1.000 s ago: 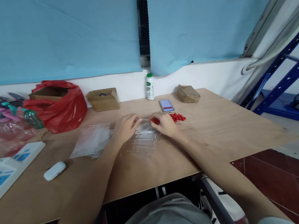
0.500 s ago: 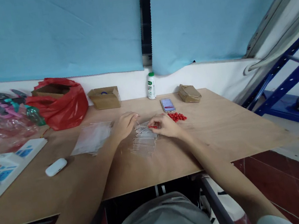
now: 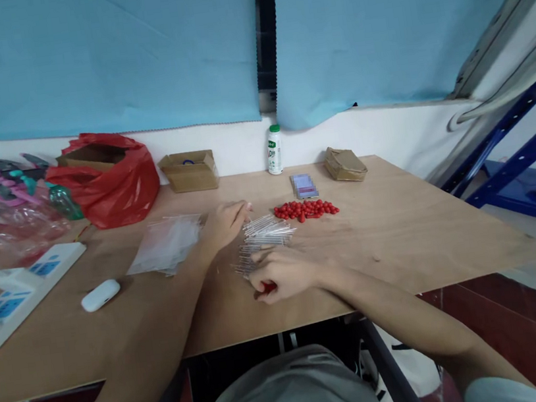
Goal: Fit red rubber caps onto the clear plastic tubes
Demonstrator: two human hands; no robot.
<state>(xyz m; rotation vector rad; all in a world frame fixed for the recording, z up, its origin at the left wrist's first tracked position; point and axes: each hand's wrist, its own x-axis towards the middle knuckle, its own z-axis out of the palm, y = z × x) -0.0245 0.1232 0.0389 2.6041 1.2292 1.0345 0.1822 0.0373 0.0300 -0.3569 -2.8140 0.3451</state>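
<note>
Plywood table (image 3: 402, 235) set against a white wall, blue curtains hung above.

Hands:
- Left hand (image 3: 224, 224) lies mid-table, fingertips on the far left end of a pile of thin clear tubes (image 3: 265, 234). Cannot tell whether the fingers pinch a tube or only rest on the pile.
- Right hand (image 3: 285, 272) sits toward the front edge, just in front of the tube pile. Its fingers are curled in, gripping a small red piece (image 3: 269, 287) that shows under the fingertips, and its knuckles touch the nearest tubes.

Materials:
- The tubes lie roughly parallel in a loose heap at mid-table, between the two hands.
- Red beads (image 3: 305, 209) are spread in a low row just behind and right of the tubes, apart from both hands.
- Clear plastic bags (image 3: 167, 242) lie flat, just left of the left hand.

Other items:
- Phone (image 3: 304, 185) lies behind the beads.
- White bottle (image 3: 273, 150), open cardboard box (image 3: 190, 170) and brown packet (image 3: 345, 163) stand along the back edge.
- Red bag (image 3: 114, 186) sits at the back left.
- White case (image 3: 100, 295) and power strip (image 3: 16, 293) lie toward the left edge.
</note>
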